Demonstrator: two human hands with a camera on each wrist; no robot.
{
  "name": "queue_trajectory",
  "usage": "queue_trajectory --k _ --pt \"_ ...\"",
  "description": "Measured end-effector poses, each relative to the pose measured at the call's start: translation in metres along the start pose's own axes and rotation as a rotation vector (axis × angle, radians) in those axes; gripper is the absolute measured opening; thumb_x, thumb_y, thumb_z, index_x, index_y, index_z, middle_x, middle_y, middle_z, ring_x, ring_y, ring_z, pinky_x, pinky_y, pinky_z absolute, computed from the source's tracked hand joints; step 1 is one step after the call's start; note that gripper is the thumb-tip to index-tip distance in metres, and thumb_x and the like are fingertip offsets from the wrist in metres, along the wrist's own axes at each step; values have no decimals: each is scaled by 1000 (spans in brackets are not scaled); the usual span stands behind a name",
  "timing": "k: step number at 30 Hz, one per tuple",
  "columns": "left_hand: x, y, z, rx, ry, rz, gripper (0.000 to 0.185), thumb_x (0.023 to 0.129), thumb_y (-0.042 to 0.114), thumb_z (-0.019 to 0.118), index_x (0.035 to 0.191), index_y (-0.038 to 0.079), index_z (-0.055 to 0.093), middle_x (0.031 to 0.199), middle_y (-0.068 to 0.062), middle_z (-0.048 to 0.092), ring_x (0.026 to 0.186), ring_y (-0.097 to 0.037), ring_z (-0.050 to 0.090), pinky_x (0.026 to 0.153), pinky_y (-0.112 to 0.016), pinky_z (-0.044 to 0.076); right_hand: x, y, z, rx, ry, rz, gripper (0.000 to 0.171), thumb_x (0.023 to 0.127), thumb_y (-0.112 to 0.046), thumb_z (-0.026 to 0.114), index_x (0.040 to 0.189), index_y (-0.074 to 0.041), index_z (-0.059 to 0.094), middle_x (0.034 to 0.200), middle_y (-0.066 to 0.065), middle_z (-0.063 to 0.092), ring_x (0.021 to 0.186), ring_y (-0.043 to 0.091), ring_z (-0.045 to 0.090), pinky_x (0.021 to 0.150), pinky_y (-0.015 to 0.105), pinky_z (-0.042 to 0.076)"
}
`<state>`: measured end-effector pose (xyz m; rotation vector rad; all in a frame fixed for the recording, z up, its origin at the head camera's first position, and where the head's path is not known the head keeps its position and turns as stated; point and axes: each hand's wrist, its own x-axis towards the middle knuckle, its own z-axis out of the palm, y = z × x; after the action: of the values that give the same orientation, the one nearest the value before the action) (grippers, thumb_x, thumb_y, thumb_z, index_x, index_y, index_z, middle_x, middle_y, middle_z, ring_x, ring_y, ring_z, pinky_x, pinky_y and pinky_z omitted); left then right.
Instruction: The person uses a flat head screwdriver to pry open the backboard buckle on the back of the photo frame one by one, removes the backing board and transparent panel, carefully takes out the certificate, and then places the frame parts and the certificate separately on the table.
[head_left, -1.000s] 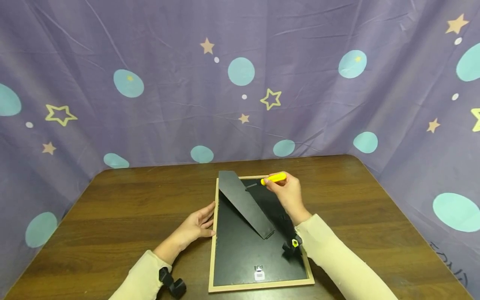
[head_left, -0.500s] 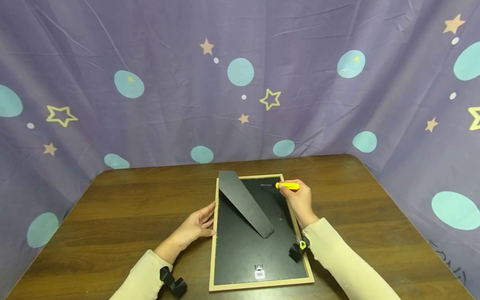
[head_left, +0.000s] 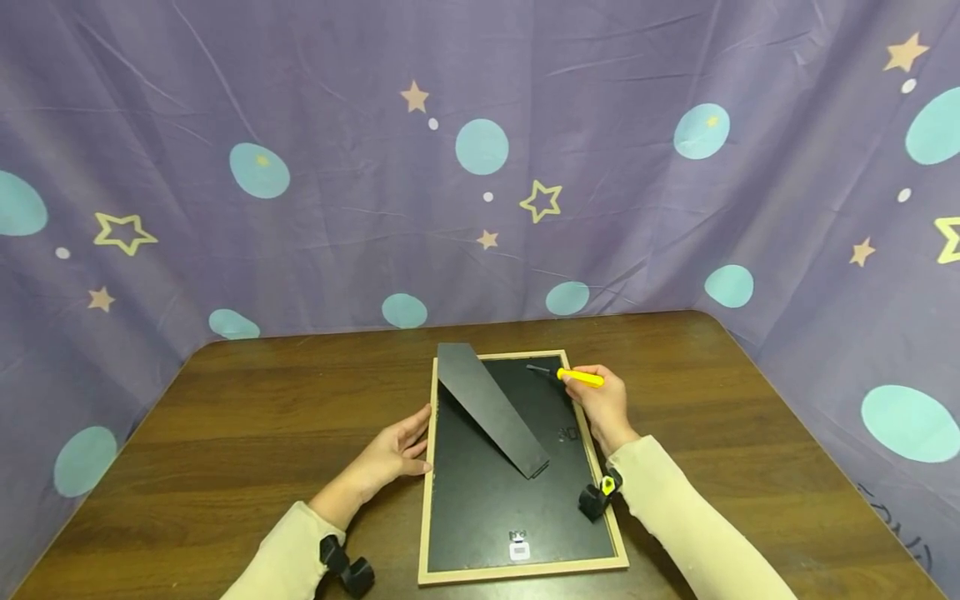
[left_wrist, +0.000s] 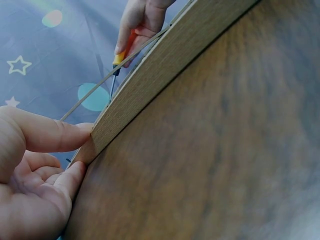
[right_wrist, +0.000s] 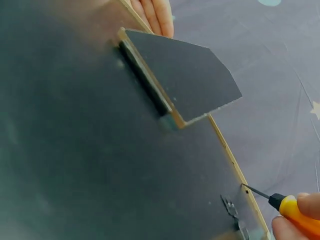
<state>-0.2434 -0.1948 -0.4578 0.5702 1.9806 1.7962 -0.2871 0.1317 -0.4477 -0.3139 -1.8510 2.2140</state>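
Observation:
A picture frame [head_left: 426, 517] lies back side up on the table, with a light wooden rim and a black backing board. My right hand [head_left: 602, 408] holds a yellow-handled screwdriver [head_left: 581, 378] over the frame's far right corner. In the right wrist view, the screwdriver's thin shaft [right_wrist: 257, 191] points at the rim's inner edge, its tip right there. At the frame's left side, fingertips of my left hand [head_left: 382, 458] touch the rim. A black easel stand [head_left: 491, 408] slants up from the backing toward the far left corner.
Metal hangers sit on the backing: one by the right rim [head_left: 567, 434], another by the near rim [head_left: 517, 536], above a small white label [head_left: 519, 551]. Around the frame spreads the brown wooden table [head_left: 285, 408]. Behind it hangs a purple patterned curtain [head_left: 360, 167].
My right hand and the screwdriver have moved right, away from the stand, and the handle now slopes down to the right. My left hand and the frame have stayed in place.

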Motion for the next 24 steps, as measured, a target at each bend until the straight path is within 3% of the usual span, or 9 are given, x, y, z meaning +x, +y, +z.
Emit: queue_trajectory --k 5,9,12,19,24 --pt "0 0 1 -3 2 -5 90 76 -18 59 146 -10 5 154 -24 -2 141 -38 3 105 -25 35 -7 -2 1 -115 -118 48 27 87 8 56 113 14 52 105 21 60 81 6 62 77 19 55" --pt "1 0 2 -12 -2 -6 90 76 -18 60 146 -10 5 154 -24 -2 141 -38 3 104 -24 36 -10 -3 -4 -233 -173 -1 31 85 6 59 116 14 57 114 28 60 85 8 58 74 12 50" --pt "1 -1 2 -14 -7 -10 90 76 -18 60 146 -10 5 154 -24 -3 141 -38 3 103 -23 38 -10 -4 -9 -262 -170 -21 33 83 5 63 114 14 60 115 27 61 82 5 56 69 9 48" --pt "2 -2 3 -7 -6 -9 90 76 -18 61 146 -10 6 154 -24 -2 141 -38 4 103 -23 38 -13 -7 -10 -178 -162 38 34 87 7 56 119 19 54 104 25 65 76 4 63 70 14 54" --pt "1 -1 3 -6 -3 -2 90 76 -18 61 146 -10 5 154 -25 -2 141 -38 4 103 -22 38 -13 -14 -9 -285 -169 -42 32 86 6 55 115 18 57 97 26 67 73 5 62 67 13 53"
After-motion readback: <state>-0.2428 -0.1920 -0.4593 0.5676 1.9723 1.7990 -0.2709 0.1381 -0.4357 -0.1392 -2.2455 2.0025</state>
